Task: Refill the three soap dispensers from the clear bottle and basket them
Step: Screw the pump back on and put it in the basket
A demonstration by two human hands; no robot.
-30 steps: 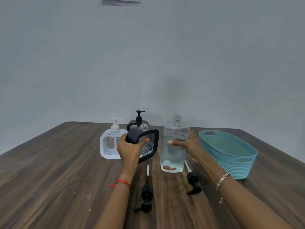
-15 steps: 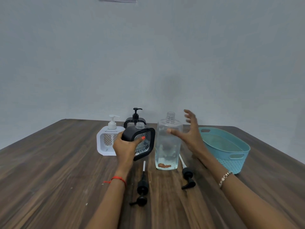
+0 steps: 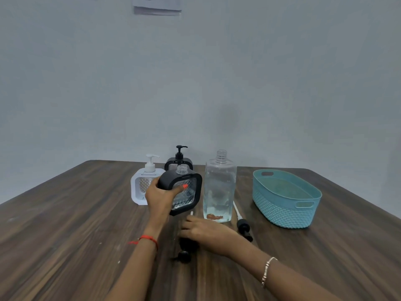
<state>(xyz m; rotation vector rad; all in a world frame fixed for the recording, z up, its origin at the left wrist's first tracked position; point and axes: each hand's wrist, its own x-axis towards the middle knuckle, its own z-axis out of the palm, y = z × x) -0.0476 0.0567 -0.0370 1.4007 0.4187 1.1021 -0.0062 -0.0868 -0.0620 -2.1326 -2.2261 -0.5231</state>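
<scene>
Now left hand (image 3: 159,199) holds the uncapped black dispenser (image 3: 191,198); right hand (image 3: 208,233) covers the pump (image 3: 184,256), its grip unclear. Best to lift it by the collar and feed the tube straight in.

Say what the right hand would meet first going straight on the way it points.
Probably the black pump lying on the table beneath the right hand's fingers; past it, the left wrist. Depth is unclear.
</scene>
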